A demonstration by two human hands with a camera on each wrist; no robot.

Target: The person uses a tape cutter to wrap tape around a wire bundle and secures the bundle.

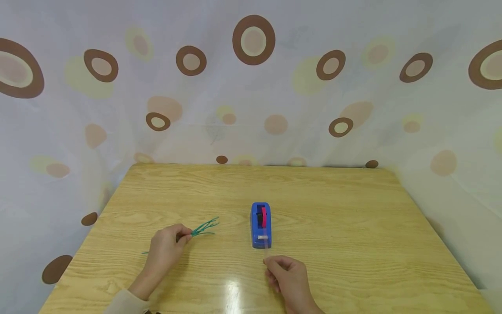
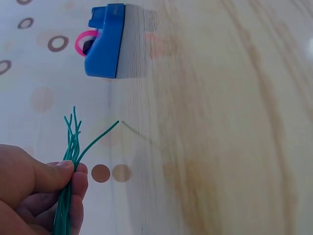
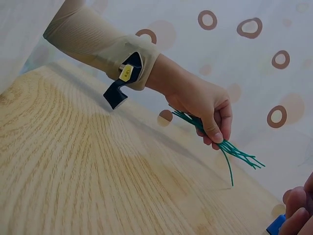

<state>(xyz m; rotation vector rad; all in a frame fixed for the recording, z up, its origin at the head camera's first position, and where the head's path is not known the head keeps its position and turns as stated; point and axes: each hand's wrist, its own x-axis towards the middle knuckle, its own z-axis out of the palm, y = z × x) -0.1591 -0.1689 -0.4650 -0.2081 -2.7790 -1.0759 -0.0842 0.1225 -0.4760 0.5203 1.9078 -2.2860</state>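
My left hand (image 1: 166,246) grips a bundle of thin green wires (image 1: 204,227) between thumb and fingers. In the left wrist view the wires (image 2: 74,142) fan out above the thumb, one bending off to the right. Their other ends stick out behind the hand in the right wrist view. A blue tape dispenser (image 1: 258,242) with a pink tape core (image 1: 264,213) stands on the table between the hands. From its front a clear strip of tape (image 1: 266,252) runs toward me, its end pinched by my right hand (image 1: 291,279). Only some right fingers (image 3: 297,208) show in the right wrist view.
The wood-grain table (image 1: 345,218) extends around both hands. Behind it and at its sides hangs a pale curtain (image 1: 251,96) with brown and beige ovals. A black wrist mount (image 3: 122,83) is on the left sleeve.
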